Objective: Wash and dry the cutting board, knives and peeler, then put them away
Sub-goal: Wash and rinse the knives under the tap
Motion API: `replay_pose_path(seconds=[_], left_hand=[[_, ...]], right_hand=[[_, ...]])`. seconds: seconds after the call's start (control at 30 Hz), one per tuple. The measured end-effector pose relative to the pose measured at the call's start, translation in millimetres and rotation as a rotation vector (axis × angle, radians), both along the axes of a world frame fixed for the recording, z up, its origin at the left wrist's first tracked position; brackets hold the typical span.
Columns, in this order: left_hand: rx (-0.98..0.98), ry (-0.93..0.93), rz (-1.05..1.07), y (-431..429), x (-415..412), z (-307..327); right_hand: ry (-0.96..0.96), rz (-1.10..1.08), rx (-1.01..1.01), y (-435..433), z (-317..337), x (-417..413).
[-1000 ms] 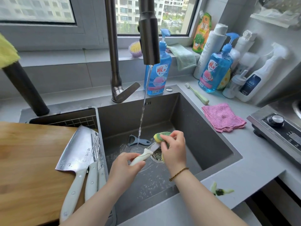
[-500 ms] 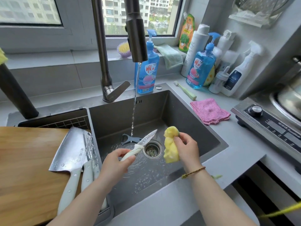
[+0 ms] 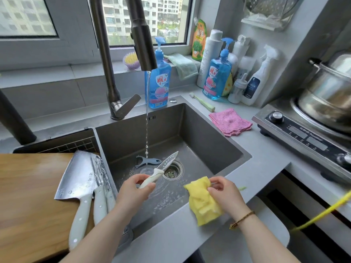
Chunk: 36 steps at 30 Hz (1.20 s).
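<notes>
My left hand (image 3: 133, 192) grips the white handle of a small paring knife (image 3: 167, 164), its blade pointing up and right over the sink drain (image 3: 173, 171). My right hand (image 3: 226, 194) holds a yellow sponge cloth (image 3: 202, 202) at the sink's front right edge, apart from the knife. A grey peeler (image 3: 147, 160) lies on the sink floor under the thin water stream (image 3: 146, 130). On the wooden cutting board (image 3: 28, 196) at left rest a cleaver (image 3: 79, 175) and two more white-handled knives (image 3: 103, 194).
The tall faucet (image 3: 142, 40) is running into the grey sink (image 3: 205, 139). Soap bottles (image 3: 216, 76), a spray bottle and a toothbrush stand at the back right. A pink cloth (image 3: 230, 122) lies on the counter beside an induction cooker (image 3: 303, 133) with a steel pot.
My right hand took the sponge off the blade and drew it back to the sink's front right edge. The knife in my left hand stayed over the drain.
</notes>
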<state>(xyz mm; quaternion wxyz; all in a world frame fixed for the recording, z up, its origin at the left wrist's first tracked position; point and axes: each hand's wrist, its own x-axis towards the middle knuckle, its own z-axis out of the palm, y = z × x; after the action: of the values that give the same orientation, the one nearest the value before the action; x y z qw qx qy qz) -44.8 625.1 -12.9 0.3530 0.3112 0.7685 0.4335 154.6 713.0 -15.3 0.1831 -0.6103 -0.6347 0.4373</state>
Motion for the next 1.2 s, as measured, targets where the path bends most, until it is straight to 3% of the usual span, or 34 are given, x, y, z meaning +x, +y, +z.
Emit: replay_pose_path(seconds=[0.07, 0.17, 0.33, 0.4, 0.53, 0.63, 0.93, 1.07, 1.2], left_hand=[[-0.002, -0.011, 0.009, 0, -2, -2], [0.012, -0.044, 0.026, 1, -6, -2], [0.042, -0.124, 0.071, 6, -20, -2], [0.060, -0.143, 0.083, 12, -25, 0], [0.097, -0.199, 0.110, 25, -32, 5], [0.108, -0.216, 0.134, 34, -39, 5], [0.092, -0.217, 0.149, 49, -64, -2], [0.071, -0.233, 0.164, 50, -69, -7], [0.063, -0.227, 0.158, 50, -69, -11]], right_hand=[[-0.189, 0.076, 0.106, 1, -1, 1], [-0.327, 0.142, 0.218, 3, -1, 0], [-0.147, 0.076, 0.406, 16, 20, -27], [-0.019, 0.115, 0.318, 27, 27, -54], [0.297, 0.135, -0.149, 45, 27, -119], [0.395, 0.159, -0.335, 59, 20, -159], [0.405, 0.127, -0.354, 82, 13, -204], [0.328, 0.257, -0.365, 83, 6, -206], [0.321, 0.153, -0.354, 88, 2, -206]])
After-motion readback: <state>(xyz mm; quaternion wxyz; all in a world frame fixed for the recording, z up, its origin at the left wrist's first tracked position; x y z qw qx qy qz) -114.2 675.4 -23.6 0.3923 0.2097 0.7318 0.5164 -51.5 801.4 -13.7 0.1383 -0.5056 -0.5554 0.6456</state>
